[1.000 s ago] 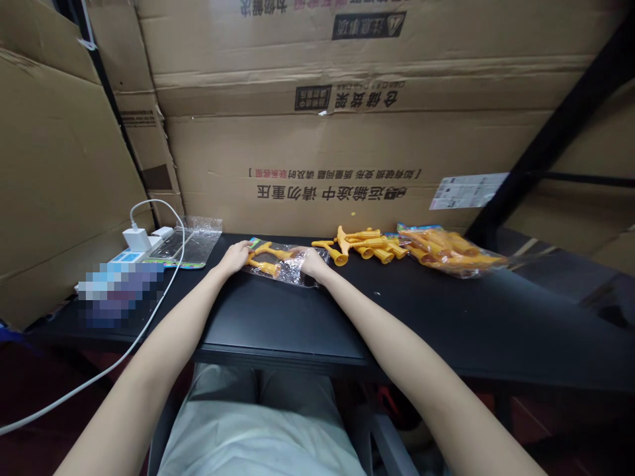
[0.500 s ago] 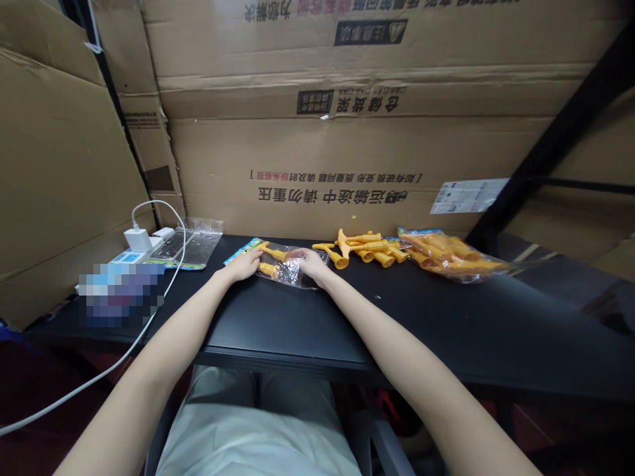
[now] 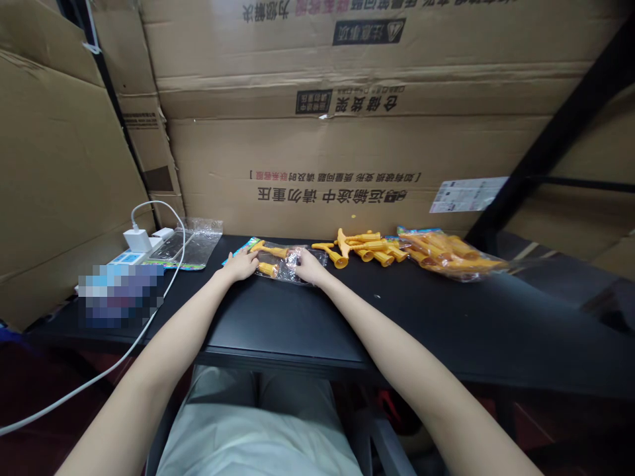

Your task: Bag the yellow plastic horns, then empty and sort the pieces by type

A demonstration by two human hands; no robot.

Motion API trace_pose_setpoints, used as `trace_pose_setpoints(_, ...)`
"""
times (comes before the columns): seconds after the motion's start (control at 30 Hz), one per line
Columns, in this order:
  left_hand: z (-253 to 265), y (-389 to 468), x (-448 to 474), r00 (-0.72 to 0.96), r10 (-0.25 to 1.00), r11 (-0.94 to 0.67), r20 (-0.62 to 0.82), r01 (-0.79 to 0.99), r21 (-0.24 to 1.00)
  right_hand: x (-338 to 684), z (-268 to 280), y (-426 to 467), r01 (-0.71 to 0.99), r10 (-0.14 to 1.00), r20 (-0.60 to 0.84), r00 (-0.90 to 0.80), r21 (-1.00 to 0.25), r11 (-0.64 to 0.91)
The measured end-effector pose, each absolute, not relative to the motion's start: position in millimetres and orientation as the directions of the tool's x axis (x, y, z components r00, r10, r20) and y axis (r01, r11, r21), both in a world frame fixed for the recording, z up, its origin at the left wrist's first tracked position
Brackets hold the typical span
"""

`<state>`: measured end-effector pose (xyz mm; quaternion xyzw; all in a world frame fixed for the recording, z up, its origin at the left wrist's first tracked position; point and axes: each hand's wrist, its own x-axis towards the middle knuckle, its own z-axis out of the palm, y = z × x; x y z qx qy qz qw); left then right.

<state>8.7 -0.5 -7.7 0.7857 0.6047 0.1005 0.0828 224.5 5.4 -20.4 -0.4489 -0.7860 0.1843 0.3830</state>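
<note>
A clear plastic bag (image 3: 286, 270) with a colourful header strip lies on the black table, and yellow plastic pieces (image 3: 268, 270) show inside it. One of them has a T-shaped handle and a flared end. My left hand (image 3: 242, 265) holds the header end, its fingers bent over the edge and partly hidden from view. At the opposite end, my right hand (image 3: 311, 267) has its fingers closed at the film; their tips are partly covered by the glossy plastic. Just right of that hand lies a loose yellow piece (image 3: 339, 260).
A pile of yellow pieces (image 3: 374, 248) and a filled bag (image 3: 449, 256) lie to the right. Flat clear bags (image 3: 191, 243), a power strip with a charger (image 3: 137, 239) and a white cable (image 3: 184, 244) are on the left. A cardboard wall (image 3: 213, 152) stands behind.
My right hand has shifted slightly at the bag's right end, and the film there has moved with it. My left hand stays at the header, fingers slightly moved.
</note>
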Motion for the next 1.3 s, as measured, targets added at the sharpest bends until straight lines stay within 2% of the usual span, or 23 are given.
trace_pose_setpoints(0.07, -6, 0, 7, 0.260, 0.964, -0.264, 0.049, 0.933, 0.245, 226, -23, 8, 0.624, 0.854, 0.441, -0.274, -0.595, 0.507)
trace_pose_setpoints(0.13, -4, 0, 6, 0.283, 0.958, -0.287, 0.052, 0.927, 0.241, 227, -25, 9, 0.629, 0.872, 0.404, -0.276, -0.610, 0.482)
trace_pose_setpoints(0.3, -1, 0, 4, 0.274, 0.960, -0.280, 0.061, 0.935, 0.217, 227, -27, 9, 0.562, 0.862, 0.365, -0.351, -0.655, 0.506)
trace_pose_setpoints(0.4, -1, 0, 4, 0.260, 0.964, -0.268, 0.063, 0.936, 0.228, 226, -24, 5, 0.492, 0.859, 0.289, -0.423, -0.723, 0.485)
trace_pose_setpoints(0.47, -2, 4, 1, 0.237, 0.967, -0.253, 0.089, 0.920, 0.298, 224, -20, 1, 0.443, 0.835, 0.258, -0.486, -0.751, 0.490)
trace_pose_setpoints(0.63, -11, 21, -8, 0.022, 0.983, -0.137, 0.183, 0.749, 0.649, 216, -10, -13, 0.417, 0.800, 0.244, -0.548, -0.750, 0.514)
trace_pose_setpoints(0.7, -15, 28, -12, -0.039, 0.984, -0.099, 0.172, 0.684, 0.723, 212, -8, -15, 0.388, 0.787, 0.237, -0.570, -0.766, 0.512)
trace_pose_setpoints(0.77, -17, 30, -13, -0.062, 0.983, -0.088, 0.172, 0.664, 0.743, 207, -8, -16, 0.357, 0.781, 0.229, -0.581, -0.790, 0.498)
trace_pose_setpoints(0.87, -16, 27, -13, -0.032, 0.976, -0.131, 0.217, 0.708, 0.694, 203, -9, -16, 0.341, 0.794, 0.221, -0.567, -0.814, 0.470)
trace_pose_setpoints(1.0, -11, 17, -7, 0.161, 0.946, -0.292, 0.281, 0.799, 0.526, 201, -11, -15, 0.334, 0.789, 0.206, -0.579, -0.823, 0.460)
trace_pose_setpoints(1.17, -16, 14, 1, 0.404, 0.897, -0.442, 0.180, 0.822, 0.359, 199, -12, -16, 0.337, 0.789, 0.213, -0.577, -0.818, 0.467)
trace_pose_setpoints(1.3, -20, 20, -2, 0.453, 0.877, -0.479, 0.157, 0.814, 0.327, 200, -14, -11, 0.365, 0.819, 0.257, -0.513, -0.798, 0.480)
